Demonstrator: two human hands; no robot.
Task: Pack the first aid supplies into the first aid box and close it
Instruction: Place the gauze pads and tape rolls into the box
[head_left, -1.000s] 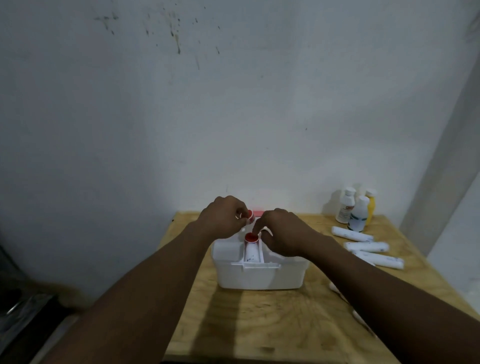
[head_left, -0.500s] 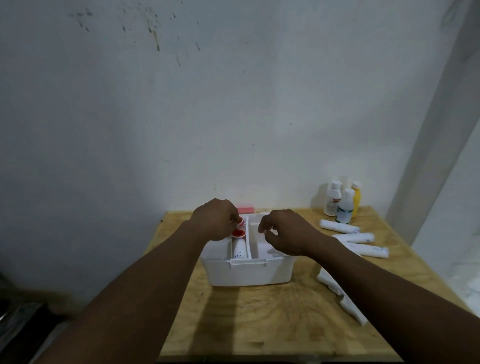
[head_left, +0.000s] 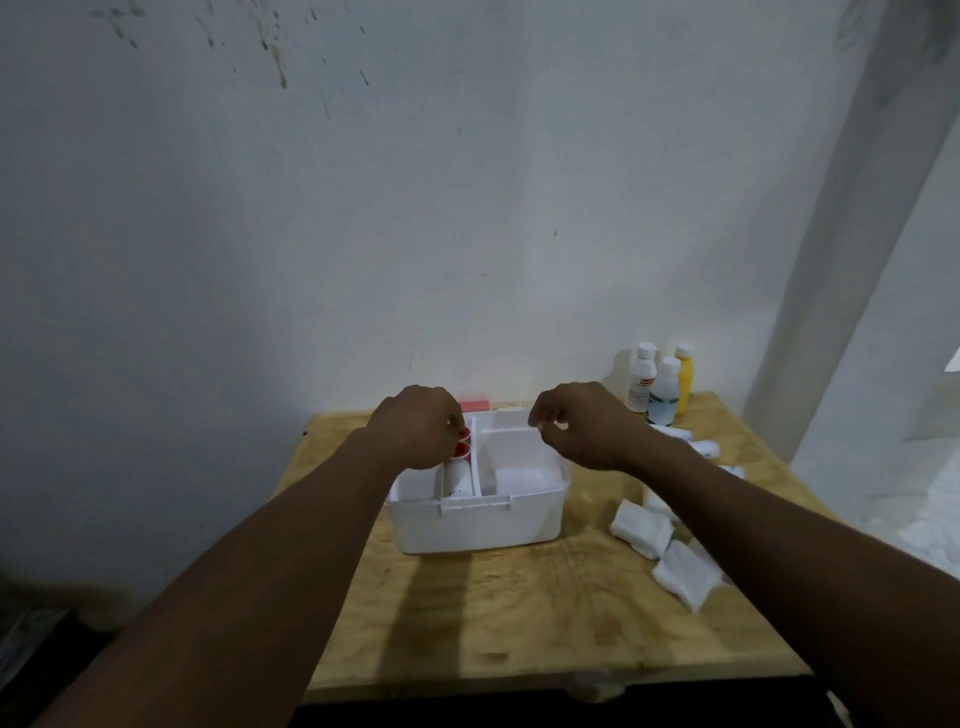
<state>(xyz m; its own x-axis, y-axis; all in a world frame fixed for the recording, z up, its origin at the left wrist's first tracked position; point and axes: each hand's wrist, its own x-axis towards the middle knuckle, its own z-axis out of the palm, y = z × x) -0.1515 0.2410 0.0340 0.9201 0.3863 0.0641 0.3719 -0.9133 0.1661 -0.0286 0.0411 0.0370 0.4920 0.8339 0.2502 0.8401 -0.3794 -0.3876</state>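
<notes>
The wooden table (head_left: 519, 613) carries everything, and I place all of it by the first aid box (head_left: 475, 525), which sits open near the table's back edge. Right of the box and close to the front lie two gauze pads (head_left: 665, 551). Further back on that side are rolled bandages (head_left: 701, 447), partly hidden behind my forearm, their long axes running roughly left to right. Behind those, against the wall, stand three bottles (head_left: 657, 387).

My right hand (head_left: 592, 428) hovers over the box's right rear corner, fingers loosely curled and holding nothing that I can see. It is the nearer hand to all the loose supplies, so I judge the next reach goes rightward with it.

My left hand (head_left: 421, 434) is over the narrow middle compartment, fingertips pinched around the red-capped tubes (head_left: 460, 457); whether I grip them I cannot tell.
</notes>
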